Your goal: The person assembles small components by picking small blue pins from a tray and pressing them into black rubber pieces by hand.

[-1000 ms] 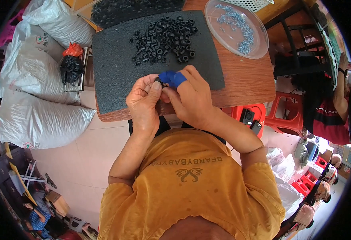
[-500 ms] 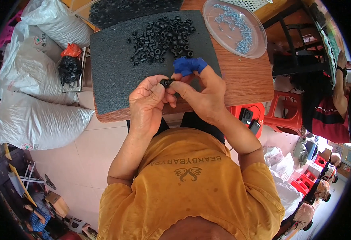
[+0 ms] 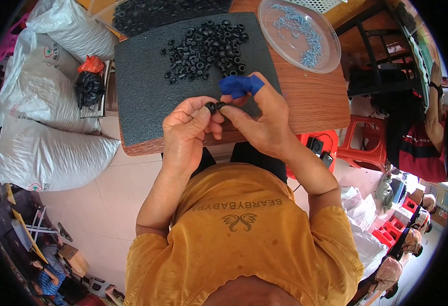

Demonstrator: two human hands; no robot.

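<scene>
Over the near edge of a dark grey foam mat (image 3: 142, 86), both my hands meet around small black plastic fittings. My left hand (image 3: 184, 132) is closed, pinching a round black fitting (image 3: 211, 106) between thumb and fingers. The thumb and fingers of my right hand (image 3: 265, 125) close on a smaller black piece (image 3: 221, 105) touching that fitting; whether the two are joined I cannot tell. Blue tape (image 3: 240, 85) wraps fingers of my right hand. Just beyond lies a loose pile of similar black fittings (image 3: 203, 51) on the mat.
A round clear tray (image 3: 285, 51) of small bluish metal parts stands at the table's far right. Behind the mat is a clear bin of black parts (image 3: 167, 15). White sacks (image 3: 50, 153) lean at left; red stools (image 3: 361, 143) stand at right, near another person's arm (image 3: 433, 112).
My right hand has shifted slightly and its thumb has turned, so more of the smaller black piece shows between my hands. My left hand has hardly moved.
</scene>
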